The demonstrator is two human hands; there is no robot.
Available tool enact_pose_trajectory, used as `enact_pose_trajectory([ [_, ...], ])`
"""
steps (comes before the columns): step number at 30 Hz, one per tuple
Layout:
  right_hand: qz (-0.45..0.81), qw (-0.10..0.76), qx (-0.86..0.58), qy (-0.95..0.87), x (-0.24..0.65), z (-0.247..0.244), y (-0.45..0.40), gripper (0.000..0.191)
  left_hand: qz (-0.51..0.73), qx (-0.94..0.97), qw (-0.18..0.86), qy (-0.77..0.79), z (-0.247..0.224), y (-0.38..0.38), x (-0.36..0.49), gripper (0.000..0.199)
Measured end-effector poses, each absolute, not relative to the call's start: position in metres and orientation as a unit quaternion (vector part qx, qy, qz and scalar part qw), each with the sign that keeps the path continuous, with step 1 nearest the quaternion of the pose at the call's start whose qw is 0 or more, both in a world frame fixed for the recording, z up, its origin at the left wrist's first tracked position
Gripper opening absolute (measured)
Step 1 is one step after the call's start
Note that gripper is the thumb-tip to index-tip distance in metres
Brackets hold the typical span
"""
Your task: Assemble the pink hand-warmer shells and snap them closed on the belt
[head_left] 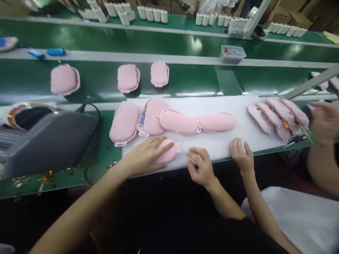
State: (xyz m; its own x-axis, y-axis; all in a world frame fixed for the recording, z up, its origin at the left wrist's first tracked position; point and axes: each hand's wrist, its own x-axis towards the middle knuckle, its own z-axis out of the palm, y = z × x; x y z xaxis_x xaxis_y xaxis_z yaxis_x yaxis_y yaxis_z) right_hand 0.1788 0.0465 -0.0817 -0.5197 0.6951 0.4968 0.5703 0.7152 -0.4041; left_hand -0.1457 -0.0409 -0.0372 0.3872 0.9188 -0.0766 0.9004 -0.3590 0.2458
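My left hand (pixel 143 155) rests over a rounded pink plastic case (pixel 169 152), its fingers across the top and its thumb along the near side. The palm hides part of this case. To the right of it, my right hand (pixel 201 167) is held above the near edge of the white mat, a little blurred, with bent fingers apart from the thumb and nothing visible between them. Just beyond my hands lie a long pair of joined pink shells (pixel 182 121), a pink case (pixel 155 116) with a blue part showing, and another pink case (pixel 124 121).
A co-worker's hand (pixel 241 155) is at the white mat's (pixel 243 106) near edge; another person's hand (pixel 324 120) is far right, by several stacked pink shells (pixel 278 113) and a screwdriver (pixel 295 141). A dark grey tape dispenser (pixel 55 141) stands left. Pink cases (pixel 128 77) sit on the green belt.
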Motion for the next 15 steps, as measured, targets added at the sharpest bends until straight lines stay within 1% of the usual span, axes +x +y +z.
enact_pose_trajectory([
  [2,0.134,0.295,-0.332,-0.886,0.139,-0.083,0.035,0.033,0.054,0.812,0.124,0.567,-0.054,-0.054,-0.152,0.087],
  [3,0.162,0.284,-0.314,-0.891,0.124,-0.085,0.033,0.032,0.062,0.808,0.121,0.573,-0.059,-0.055,-0.157,0.089],
  [5,0.215,0.271,-0.281,-0.895,0.105,-0.089,0.033,0.032,0.077,0.803,0.122,0.578,-0.062,-0.054,-0.17,0.081],
  [7,0.241,0.267,-0.267,-0.894,0.099,-0.088,0.037,0.033,0.105,0.798,0.137,0.578,-0.059,-0.053,-0.184,0.076],
  [10,0.249,0.261,-0.263,-0.895,0.102,-0.079,0.04,0.03,0.133,0.777,0.203,0.581,-0.048,-0.049,-0.204,0.088],
  [13,0.253,0.227,-0.256,-0.905,0.104,-0.066,0.044,0.028,0.131,0.761,0.26,0.58,-0.033,-0.038,-0.218,0.087],
  [15,0.25,0.207,-0.257,-0.91,0.102,-0.057,0.047,0.031,0.149,0.768,0.263,0.564,-0.025,-0.029,-0.223,0.087],
])
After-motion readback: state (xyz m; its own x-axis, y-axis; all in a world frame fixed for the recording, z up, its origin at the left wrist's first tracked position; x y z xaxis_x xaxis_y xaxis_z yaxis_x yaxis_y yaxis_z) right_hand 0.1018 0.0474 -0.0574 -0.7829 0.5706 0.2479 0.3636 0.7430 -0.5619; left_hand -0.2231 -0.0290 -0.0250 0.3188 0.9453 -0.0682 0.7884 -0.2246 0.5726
